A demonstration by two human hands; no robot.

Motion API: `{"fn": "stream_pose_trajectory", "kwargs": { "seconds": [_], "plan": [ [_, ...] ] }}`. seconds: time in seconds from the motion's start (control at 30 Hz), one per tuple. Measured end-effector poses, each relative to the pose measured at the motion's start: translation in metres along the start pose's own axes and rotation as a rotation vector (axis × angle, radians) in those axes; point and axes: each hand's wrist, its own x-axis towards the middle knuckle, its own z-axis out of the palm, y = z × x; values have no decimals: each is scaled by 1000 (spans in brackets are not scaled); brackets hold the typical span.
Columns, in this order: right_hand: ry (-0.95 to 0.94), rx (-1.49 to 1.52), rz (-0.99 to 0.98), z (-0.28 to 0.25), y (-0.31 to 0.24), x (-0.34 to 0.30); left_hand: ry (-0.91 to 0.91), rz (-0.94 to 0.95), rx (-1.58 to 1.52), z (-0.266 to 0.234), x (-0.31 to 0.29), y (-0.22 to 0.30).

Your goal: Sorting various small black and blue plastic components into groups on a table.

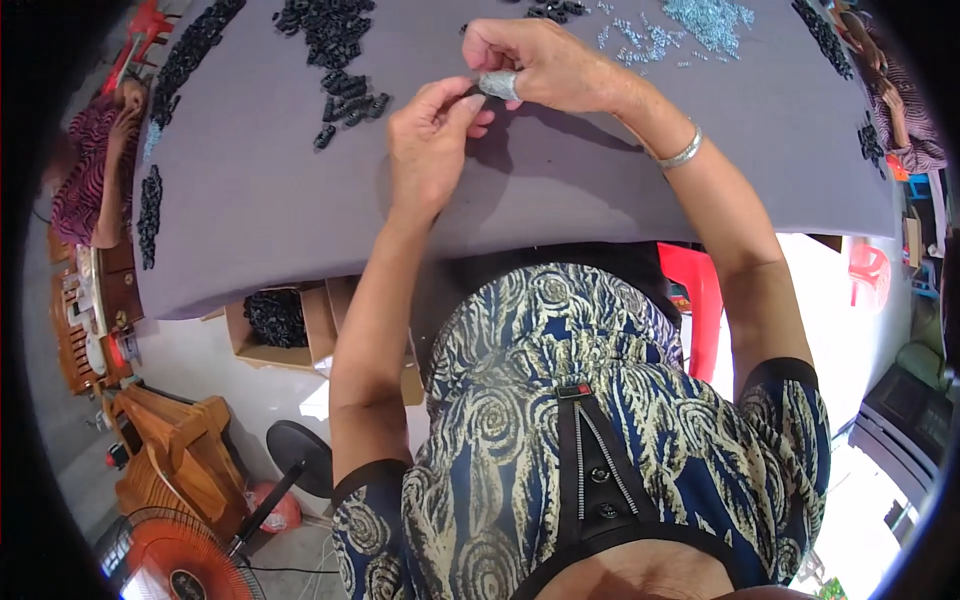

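Above the cloth-covered table (300,220) my two hands meet. My left hand (432,132) pinches a small black piece (474,91) between thumb and fingertips; most of it is hidden. My right hand (548,62) comes in from the right with its fingers curled and a silvery wrap (498,86) around one digit, which presses at the black piece. Whatever else its fingertips hold is hidden. Left of my hands lies a heap of small black ribbed pieces (335,38), with a few strewn toward me. Beyond my right hand is a pile of tiny pale-blue, shiny coil-like pieces (708,22).
More black pieces (190,50) line the table's left edge, and others (826,45) its right. One person (95,175) sits at the left, another (895,110) at the right. Below the table stand a cardboard box (318,325) of black pieces, a wooden chair (180,450) and an orange fan (185,560).
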Motion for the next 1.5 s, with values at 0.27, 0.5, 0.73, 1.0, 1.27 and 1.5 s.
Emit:
{"fn": "stream_pose_trajectory", "kwargs": {
  "seconds": [0.27, 0.5, 0.73, 1.0, 1.27, 1.5],
  "plan": [
    [-8, 311, 116, -8, -8, -3, -22, 45, -55, -4, -1, 4],
    [-126, 466, 409, -6, -10, -3, -6, 131, -122, -5, -2, 10],
    [-250, 950, 417, 12, 2, -3, -30, 242, -169, -2, -6, 13],
    [-110, 1216, 378, 32, -11, -5, -12, 253, -187, 3, -6, 13],
    [-205, 1271, 443, 26, -2, -5, 11, 326, -15, 1, -5, 12],
    [-309, 1110, 487, 18, 0, -1, 25, 282, -44, 1, -2, 12]
  ]
}}
